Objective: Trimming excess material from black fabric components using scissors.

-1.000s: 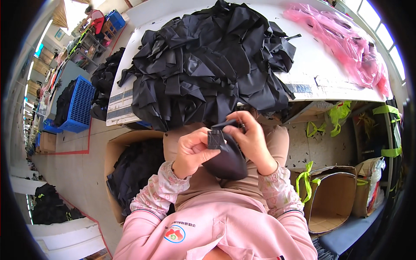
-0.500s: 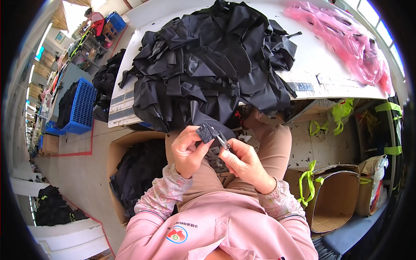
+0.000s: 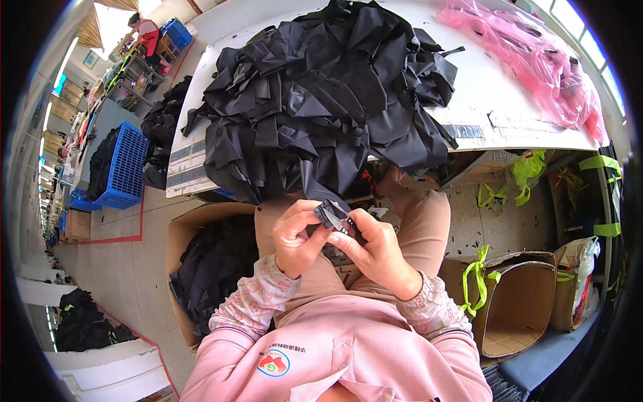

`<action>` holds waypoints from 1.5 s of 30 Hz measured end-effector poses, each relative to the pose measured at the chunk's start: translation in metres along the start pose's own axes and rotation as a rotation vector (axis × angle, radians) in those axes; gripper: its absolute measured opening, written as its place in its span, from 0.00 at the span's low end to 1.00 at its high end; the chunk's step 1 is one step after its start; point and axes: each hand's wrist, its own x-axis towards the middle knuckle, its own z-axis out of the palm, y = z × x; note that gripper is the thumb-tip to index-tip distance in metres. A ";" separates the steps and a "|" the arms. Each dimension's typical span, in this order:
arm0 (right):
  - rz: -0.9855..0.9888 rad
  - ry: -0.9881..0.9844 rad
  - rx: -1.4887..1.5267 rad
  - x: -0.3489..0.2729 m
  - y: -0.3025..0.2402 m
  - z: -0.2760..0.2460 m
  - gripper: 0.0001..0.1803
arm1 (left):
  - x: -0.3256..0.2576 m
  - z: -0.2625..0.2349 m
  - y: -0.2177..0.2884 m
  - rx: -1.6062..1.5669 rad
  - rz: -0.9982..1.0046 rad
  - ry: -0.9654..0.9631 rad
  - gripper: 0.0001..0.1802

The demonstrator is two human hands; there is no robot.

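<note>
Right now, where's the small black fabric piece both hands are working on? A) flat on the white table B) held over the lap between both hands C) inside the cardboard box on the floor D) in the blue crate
B: the left hand and right hand pinch the small black fabric piece between them over the lap, below the edge of the white table that bears the black fabric pile.

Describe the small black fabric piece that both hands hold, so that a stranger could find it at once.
Start at the white table with its big pile of black fabric pieces. Below its near edge, over the lap, the left hand and right hand pinch one small black fabric piece. Unlike the heaped ones, it is held apart, alone.
</note>
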 end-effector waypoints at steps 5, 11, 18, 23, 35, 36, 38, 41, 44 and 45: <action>0.001 -0.005 -0.025 0.000 -0.001 -0.001 0.14 | 0.001 0.000 0.002 0.017 0.016 -0.010 0.08; -0.008 -0.003 -0.007 -0.001 0.001 -0.001 0.14 | 0.001 0.001 0.003 0.033 0.012 -0.015 0.07; -0.010 0.029 -0.021 -0.003 0.005 0.000 0.14 | -0.002 0.001 0.001 0.049 -0.005 -0.014 0.07; -0.012 0.022 -0.034 -0.003 0.002 -0.001 0.14 | 0.001 0.001 0.006 0.107 0.064 -0.039 0.08; -0.004 0.002 -0.034 -0.006 0.003 -0.002 0.14 | 0.001 0.000 -0.001 0.048 0.112 -0.056 0.08; -0.008 0.005 -0.038 -0.007 0.004 -0.002 0.14 | 0.001 0.000 0.001 0.048 0.112 -0.056 0.08; -0.011 0.010 -0.041 -0.007 0.007 -0.001 0.13 | 0.002 -0.001 0.005 0.086 0.079 -0.088 0.08; -0.019 0.025 -0.018 -0.008 0.008 0.000 0.13 | 0.002 -0.003 0.003 0.112 0.093 -0.103 0.08; 0.033 0.010 0.005 -0.009 0.011 -0.002 0.13 | 0.002 -0.004 0.008 0.088 0.040 -0.122 0.08; 0.057 0.031 0.093 -0.009 0.017 -0.001 0.13 | 0.002 -0.005 0.006 0.088 0.041 -0.123 0.08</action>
